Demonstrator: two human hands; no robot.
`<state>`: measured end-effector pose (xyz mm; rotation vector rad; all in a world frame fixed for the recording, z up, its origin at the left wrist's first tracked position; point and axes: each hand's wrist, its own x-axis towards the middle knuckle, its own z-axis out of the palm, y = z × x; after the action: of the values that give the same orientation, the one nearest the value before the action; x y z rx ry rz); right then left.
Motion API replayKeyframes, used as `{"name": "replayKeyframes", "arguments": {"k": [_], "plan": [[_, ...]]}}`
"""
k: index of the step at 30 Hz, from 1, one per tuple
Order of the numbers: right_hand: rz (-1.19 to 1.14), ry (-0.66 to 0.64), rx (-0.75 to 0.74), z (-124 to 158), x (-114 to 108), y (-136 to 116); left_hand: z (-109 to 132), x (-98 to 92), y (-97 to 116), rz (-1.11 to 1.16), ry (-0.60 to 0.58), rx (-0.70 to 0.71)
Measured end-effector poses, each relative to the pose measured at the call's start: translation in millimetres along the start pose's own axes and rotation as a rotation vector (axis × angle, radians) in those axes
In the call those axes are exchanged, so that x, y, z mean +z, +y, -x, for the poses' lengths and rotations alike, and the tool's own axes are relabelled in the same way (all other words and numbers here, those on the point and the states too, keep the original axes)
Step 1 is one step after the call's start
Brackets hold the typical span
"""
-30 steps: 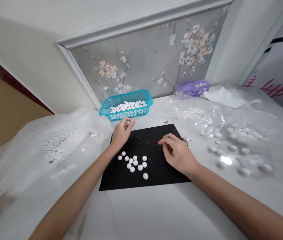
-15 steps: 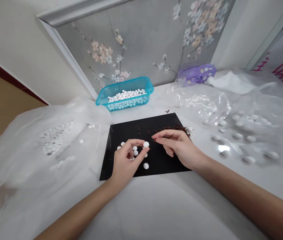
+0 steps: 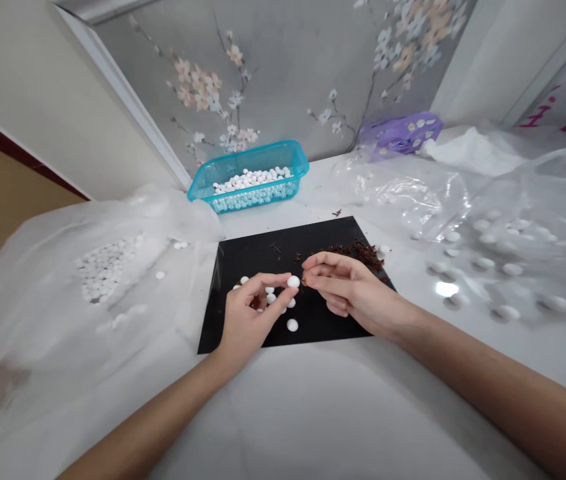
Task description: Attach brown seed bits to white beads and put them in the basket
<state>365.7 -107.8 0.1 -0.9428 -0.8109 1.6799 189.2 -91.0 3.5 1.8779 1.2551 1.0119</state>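
My left hand pinches a small white round bead between thumb and forefinger over a black mat. My right hand is closed in a pinch just to the right of the bead, fingertips almost touching it; what it holds is too small to make out. Several more white beads lie on the mat under my left hand. A pile of dark reddish-brown bits sits at the mat's far right corner.
A turquoise basket of white beads stands behind the mat by the flowered wall panel. Clear plastic bags with white beads lie at left and right. A purple container sits at the back right.
My left hand came back from beside the turquoise basket to the mat with a white bead pinched. My right hand lifted off the mat and closed in on the bead.
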Motion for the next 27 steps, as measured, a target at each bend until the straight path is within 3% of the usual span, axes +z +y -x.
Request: {"name": "replayKeyframes", "arguments": {"k": [27], "plan": [[0.051, -0.040, -0.010, 0.7, 4.1, 0.5, 0.6, -1.3, -2.9, -0.050, -0.008, 0.093]]}}
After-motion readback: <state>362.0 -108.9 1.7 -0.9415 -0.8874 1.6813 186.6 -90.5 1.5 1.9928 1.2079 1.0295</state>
